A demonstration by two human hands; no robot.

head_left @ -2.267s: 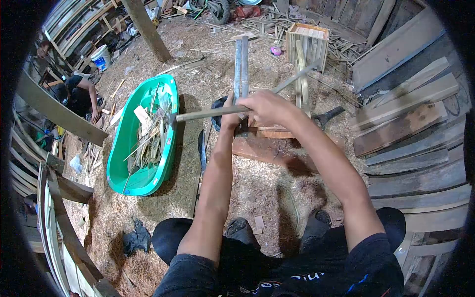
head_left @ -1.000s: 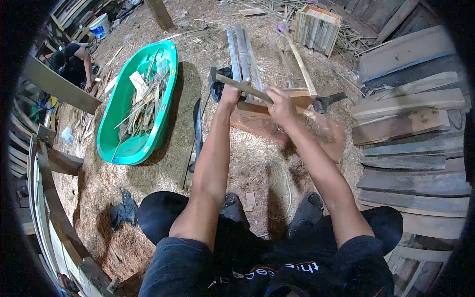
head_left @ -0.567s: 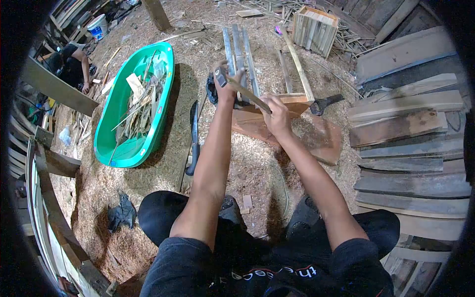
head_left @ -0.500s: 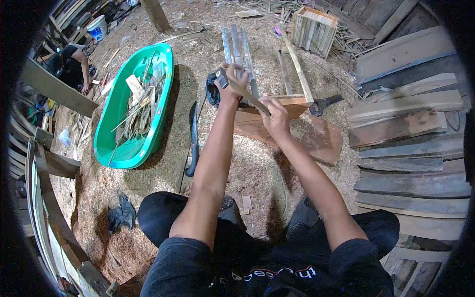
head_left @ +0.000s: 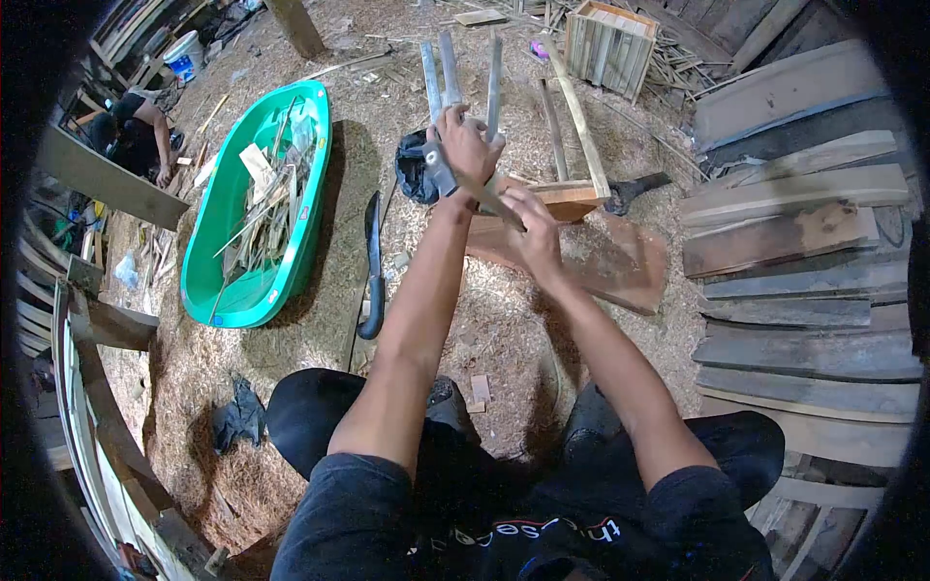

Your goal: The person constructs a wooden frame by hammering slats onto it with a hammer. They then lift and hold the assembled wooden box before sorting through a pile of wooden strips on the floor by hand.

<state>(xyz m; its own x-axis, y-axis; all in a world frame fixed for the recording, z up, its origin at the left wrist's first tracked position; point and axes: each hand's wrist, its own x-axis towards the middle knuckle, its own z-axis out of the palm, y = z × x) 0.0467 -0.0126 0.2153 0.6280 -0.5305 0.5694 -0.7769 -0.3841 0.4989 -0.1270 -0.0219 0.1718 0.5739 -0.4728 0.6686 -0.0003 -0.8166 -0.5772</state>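
Note:
In my right hand (head_left: 533,225) I grip the wooden handle of a hammer (head_left: 442,172), its metal head tilted over my left wrist. My left hand (head_left: 469,145) is closed around narrow wooden slats (head_left: 449,68), whose far ends point away from me. One slat (head_left: 494,85) stands apart from the others on the right side of that hand. Just beyond my right hand is a wooden piece on edge (head_left: 573,197), with a reddish-brown board (head_left: 625,266) flat on the ground beside it. A black plastic bag (head_left: 412,172) lies left of my left hand.
A green tub (head_left: 201,281) holding wood scraps stands on the left, with a long black-handled knife (head_left: 374,261) beside it. Planks (head_left: 804,247) line the right side. A slatted crate (head_left: 610,53) is at the back. Another person (head_left: 145,136) crouches far left.
The slats in my left hand have fanned out, the right one swinging away from the others. The hammer has shifted slightly with my right hand and is still held.

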